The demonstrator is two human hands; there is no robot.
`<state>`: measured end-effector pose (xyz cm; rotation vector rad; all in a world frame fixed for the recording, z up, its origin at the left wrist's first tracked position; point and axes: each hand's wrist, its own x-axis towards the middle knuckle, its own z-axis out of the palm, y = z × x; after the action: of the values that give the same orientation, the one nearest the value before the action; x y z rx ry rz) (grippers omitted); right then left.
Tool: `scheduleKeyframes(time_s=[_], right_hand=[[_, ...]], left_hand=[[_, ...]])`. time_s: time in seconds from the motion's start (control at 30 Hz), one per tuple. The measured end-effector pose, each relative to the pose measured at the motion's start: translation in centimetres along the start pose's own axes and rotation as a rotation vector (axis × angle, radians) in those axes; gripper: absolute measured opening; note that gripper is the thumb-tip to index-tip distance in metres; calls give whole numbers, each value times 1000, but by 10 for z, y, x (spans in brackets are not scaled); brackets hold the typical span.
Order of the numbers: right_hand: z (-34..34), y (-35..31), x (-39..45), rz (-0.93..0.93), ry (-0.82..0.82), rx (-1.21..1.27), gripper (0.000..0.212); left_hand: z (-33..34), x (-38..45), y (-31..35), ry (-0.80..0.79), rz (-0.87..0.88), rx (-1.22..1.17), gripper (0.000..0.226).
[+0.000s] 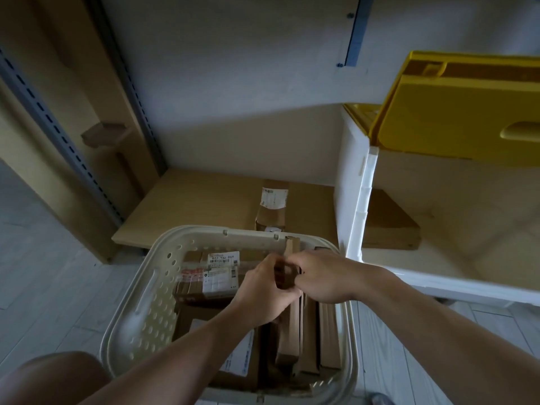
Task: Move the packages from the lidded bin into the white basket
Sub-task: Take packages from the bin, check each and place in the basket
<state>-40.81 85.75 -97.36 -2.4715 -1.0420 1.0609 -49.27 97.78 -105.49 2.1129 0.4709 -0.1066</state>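
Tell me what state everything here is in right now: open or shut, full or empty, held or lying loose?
Lidded bin: open, yellow lid raised.
Flat package in bin: lying on the bottom, untouched.
White basket: holding many packages, some standing on edge.
Small brown package: held over the basket by both hands.
Left hand: gripping it.
Right hand: gripping it.
Labelled box: lying on the cardboard behind the basket.

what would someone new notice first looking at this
Both hands, the left hand and right hand, meet over the white basket at the bottom centre, gripping a thin cardboard package above others packed inside. At upper right the bin's yellow lid stands raised, with one flat package left in the white bin.
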Motion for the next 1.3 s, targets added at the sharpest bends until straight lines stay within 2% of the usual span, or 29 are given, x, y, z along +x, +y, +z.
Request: scheduleKeyframes(time_s=[0.07,0.17,0.23,0.37,0.53,0.6,0.7,0.77,0.9,1.0,1.1,1.2,1.3], right_hand=[[2,4,-1,10,-24,-91,14],[4,5,-3,-14,-42,-187,32],[6,5,-6,-34,-34,-228,34],[5,8,-11,-46,-51,-254,32],[4,8,-15,-48,-52,-234,42],[3,7,-18,-55,-47,-248,46],[0,11,-23,-83,-32,-270,55],[-2,13,-27,-106,-1,-265,63],[-6,16,-34,-159,77,-235,66],[-8,19,-39,-216,160,-196,58],[-10,20,-45,-278,261,-142,50],[-16,22,-51,-375,410,-77,45],[-22,30,-59,-449,556,-9,40]], left_hand=[[5,0,1,-45,-30,-21,43],[7,2,4,-145,-140,-57,39],[4,3,7,-183,-180,-46,32],[3,3,5,-190,-118,30,27],[-1,2,-7,-170,-24,135,17],[-4,1,-12,-176,-1,162,30],[-7,-5,-17,-154,72,263,80],[-9,-12,-17,-133,108,296,95],[-23,-20,-7,-55,141,288,61],[-35,-22,0,22,149,250,48],[-44,-25,9,110,239,197,43],[-43,-32,29,149,351,37,32],[-34,-35,52,159,435,-133,36]])
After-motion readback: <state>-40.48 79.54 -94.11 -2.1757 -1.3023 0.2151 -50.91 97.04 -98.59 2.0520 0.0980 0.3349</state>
